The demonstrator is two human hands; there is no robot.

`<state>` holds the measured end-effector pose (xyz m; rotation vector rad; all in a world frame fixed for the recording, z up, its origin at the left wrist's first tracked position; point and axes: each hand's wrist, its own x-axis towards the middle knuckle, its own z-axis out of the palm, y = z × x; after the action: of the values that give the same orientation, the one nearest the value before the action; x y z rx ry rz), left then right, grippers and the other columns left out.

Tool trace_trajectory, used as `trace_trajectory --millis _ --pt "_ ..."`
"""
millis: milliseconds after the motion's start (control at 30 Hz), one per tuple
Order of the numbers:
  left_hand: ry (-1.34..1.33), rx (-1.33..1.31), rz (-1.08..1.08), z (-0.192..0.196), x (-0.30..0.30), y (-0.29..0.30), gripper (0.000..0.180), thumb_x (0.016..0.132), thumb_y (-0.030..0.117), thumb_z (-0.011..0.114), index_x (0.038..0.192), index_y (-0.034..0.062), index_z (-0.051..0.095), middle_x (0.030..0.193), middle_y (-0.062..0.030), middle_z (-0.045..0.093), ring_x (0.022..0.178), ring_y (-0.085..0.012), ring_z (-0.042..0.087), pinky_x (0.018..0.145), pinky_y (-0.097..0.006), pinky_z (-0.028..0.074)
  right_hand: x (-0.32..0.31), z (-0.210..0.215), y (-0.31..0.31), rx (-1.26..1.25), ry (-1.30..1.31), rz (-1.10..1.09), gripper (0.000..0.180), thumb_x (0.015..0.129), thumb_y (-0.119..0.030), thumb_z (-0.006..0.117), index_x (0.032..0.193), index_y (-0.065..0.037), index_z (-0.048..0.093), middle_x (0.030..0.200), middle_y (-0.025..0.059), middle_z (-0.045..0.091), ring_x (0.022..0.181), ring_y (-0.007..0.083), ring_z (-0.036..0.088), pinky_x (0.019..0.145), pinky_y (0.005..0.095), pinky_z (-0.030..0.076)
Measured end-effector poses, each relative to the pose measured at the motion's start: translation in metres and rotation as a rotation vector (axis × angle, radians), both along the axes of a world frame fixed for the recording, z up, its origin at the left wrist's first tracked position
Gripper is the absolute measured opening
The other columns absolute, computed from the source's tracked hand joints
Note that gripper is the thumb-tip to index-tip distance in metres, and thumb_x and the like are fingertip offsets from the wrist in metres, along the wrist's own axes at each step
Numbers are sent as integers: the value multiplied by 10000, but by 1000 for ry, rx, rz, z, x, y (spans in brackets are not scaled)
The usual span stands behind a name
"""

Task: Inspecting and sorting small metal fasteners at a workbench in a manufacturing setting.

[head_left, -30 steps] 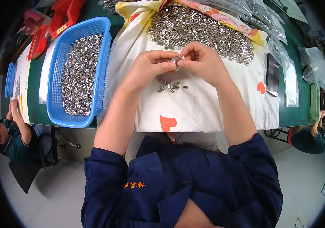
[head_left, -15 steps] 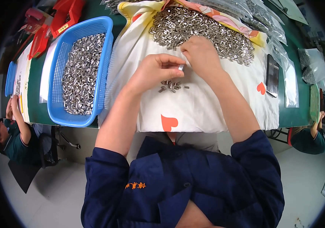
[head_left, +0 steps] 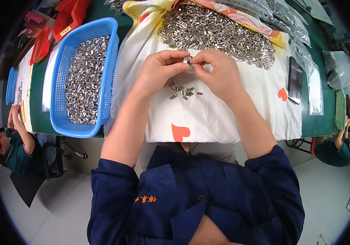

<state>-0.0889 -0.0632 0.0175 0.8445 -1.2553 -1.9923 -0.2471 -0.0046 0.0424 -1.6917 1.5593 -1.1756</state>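
Observation:
My left hand [head_left: 158, 70] is closed, thumb and forefinger pinching a short, shiny metal cylinder [head_left: 187, 60]. My right hand [head_left: 219, 70] meets it from the other side, its thumb and fingertips pinched at the cylinder's end. Anything between those right fingertips is too small to make out. Just beyond both hands spreads a large heap of small metal cylinders [head_left: 211, 34] on a white cloth [head_left: 220, 118]. Nearer to me, below the hands, lies a small loose group of the same cylinders [head_left: 184, 92].
A blue plastic basket [head_left: 55, 94] full of metal cylinders stands left of the cloth. Red bins [head_left: 41, 45] sit at the far left. A phone [head_left: 294, 79] and clear plastic bags [head_left: 338, 67] lie to the right on the green table [head_left: 311, 49]. Other people sit at both sides.
My right hand has moved from the heap's edge to the cylinder in my left hand. The left hand has risen slightly away from me, and the loose cylinders below show more fully.

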Motion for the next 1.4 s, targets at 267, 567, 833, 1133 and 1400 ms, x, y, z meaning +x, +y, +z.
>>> trace_trajectory --millis 267,567,833,1133,1400 --pt "-24 -37 -8 -2 2 1 277 733 19 646 995 -31 572 845 -68 623 755 -101 586 665 -201 471 -9 0 2 40 -7 77 94 707 -83 606 778 -21 603 731 68 611 656 183 581 595 281 456" --pt "-180 -92 -233 3 1 9 270 716 -3 650 976 -32 585 815 -54 609 746 -87 576 660 -200 479 -24 7 -15 169 214 12 125 743 -102 572 844 -40 613 798 54 613 702 166 566 657 272 445" --pt "-132 -95 -197 6 1 5 260 727 1 638 979 -32 583 821 -44 608 743 -83 574 665 -201 477 -8 -21 -42 -169 761 98 92 696 -91 538 750 -68 608 745 90 578 761 260 544 695 355 431" --pt "71 62 78 4 4 -2 292 730 19 632 1014 -1 568 887 -49 611 780 -109 574 727 -226 463 -7 0 -13 185 -49 -83 94 724 -70 575 801 -41 621 779 52 603 698 145 557 644 256 444" --pt "81 50 23 -1 5 -3 298 723 0 636 1013 -14 567 883 -73 613 779 -124 580 718 -223 468 -1 7 -6 86 -87 23 81 719 -52 612 793 -18 615 749 33 610 643 103 542 598 231 439"
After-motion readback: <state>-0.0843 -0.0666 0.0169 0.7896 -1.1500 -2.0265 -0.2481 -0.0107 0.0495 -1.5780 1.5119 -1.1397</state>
